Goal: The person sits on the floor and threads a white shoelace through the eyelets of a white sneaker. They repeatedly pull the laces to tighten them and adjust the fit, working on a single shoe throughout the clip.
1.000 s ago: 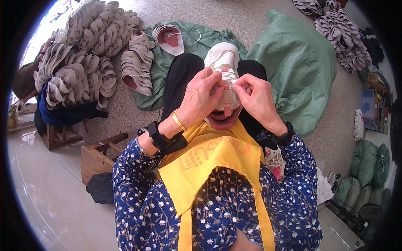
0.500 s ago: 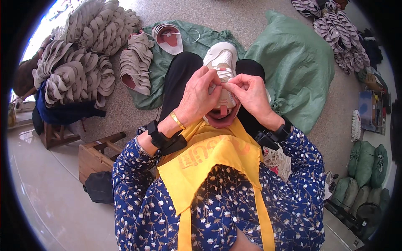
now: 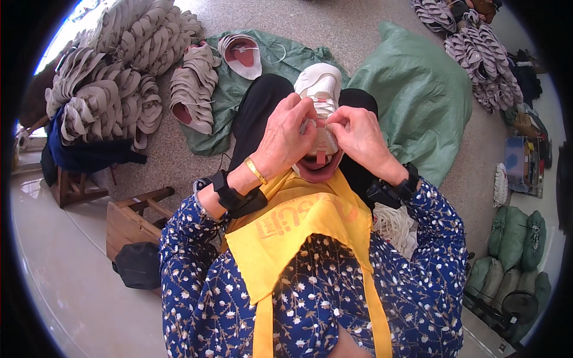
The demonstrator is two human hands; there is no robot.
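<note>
A white and cream sneaker [image 3: 321,82] with a pinkish collar is held upright between my knees, its toe pointing away from me. Its upper part is crossed by a white shoelace [image 3: 323,108]. My left hand [image 3: 284,138] has its fingers curled in at the left side of the lacing. From the other side, the thumb and forefinger of my right hand [image 3: 362,142] pinch close to the eyelets. What lies inside each pinch is hidden by the fingers, though both are at the lace. A pink pull tab [image 3: 321,157] shows at the shoe's opening.
Stacked grey shoe uppers [image 3: 98,110] fill the left side, with another row [image 3: 194,89] nearer. A loose upper [image 3: 241,56] lies on green sacking [image 3: 224,113]. A large green sack [image 3: 418,101] spreads to the right. A wooden stool [image 3: 128,230] stands at my left; white laces [image 3: 394,227] hang by my right hip.
My right fingertips have drawn slightly to the right, opening a small gap from my left hand and showing more of the lacing. The whole view has shifted a little.
</note>
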